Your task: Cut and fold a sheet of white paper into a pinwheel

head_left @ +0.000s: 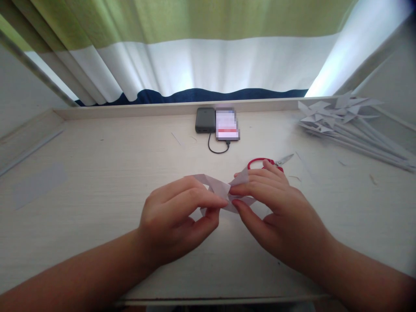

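Observation:
Between my two hands, above the white table (107, 182), is a folded white paper pinwheel (218, 187) with pointed blades. My left hand (182, 216) pinches its left side and middle between thumb and fingers. From the other side, my right hand (273, 201) grips the paper near the centre with thumb and index finger, the other fingers stretched over the right blade. Parts of the pinwheel are hidden behind my fingers. Just beyond my right hand lie scissors (260, 162) with red handles, their blades pointing right and partly covered by my fingers.
A black power bank (205, 120) and a phone (226, 123), joined by a short cable (217, 151), lie at the back. Several paper pinwheels on sticks (338, 117) are piled at the back right. A paper sheet (40, 184) lies left. Curtains (195, 56) hang behind.

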The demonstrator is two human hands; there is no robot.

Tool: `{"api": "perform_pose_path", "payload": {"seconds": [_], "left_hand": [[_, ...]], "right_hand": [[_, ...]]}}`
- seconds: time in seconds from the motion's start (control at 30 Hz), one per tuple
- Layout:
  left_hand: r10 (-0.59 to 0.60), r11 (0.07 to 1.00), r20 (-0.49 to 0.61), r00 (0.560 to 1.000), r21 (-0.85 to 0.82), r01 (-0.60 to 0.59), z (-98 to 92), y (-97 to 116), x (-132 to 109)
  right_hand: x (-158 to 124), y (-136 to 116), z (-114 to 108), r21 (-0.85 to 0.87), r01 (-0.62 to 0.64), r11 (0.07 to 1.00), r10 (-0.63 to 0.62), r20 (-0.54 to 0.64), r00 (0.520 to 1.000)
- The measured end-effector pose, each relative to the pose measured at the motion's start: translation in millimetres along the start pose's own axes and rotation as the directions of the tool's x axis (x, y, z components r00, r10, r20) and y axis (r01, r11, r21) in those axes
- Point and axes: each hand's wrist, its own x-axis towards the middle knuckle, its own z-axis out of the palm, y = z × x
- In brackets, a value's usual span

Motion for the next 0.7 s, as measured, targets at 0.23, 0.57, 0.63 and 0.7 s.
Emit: {"api": "perform_pose_path", "payload": {"seconds": [0.23,0.57,0.63,0.7], "left_hand": [[0.011,0.998,0.02,1.0,0.054,-0.012,-1.2,0.9,-2.0],[0.152,0.98,0.136,0.979,0.108,-0.167,-8.3,5.6,-7.8],[0.174,0.975,0.143,0.974,0.114,-0.191,-9.5,5.3,-7.1],[0.197,0.969,0.148,0.969,0.122,-0.216,-10.0,3.5,-6.1]], "right_hand": [[1.7,1.4,-0.1,-0.01,0.027,1.0,-0.027,0.023,0.999],[6.1,-4.1,4.0,0.138,-0.106,0.985,0.106,0.01,0.994],[6.1,-3.8,3.8,0.144,-0.104,0.984,0.106,-0.007,0.994],[5.9,-3.5,3.1,0.147,-0.101,0.984,0.104,-0.014,0.995]]}}
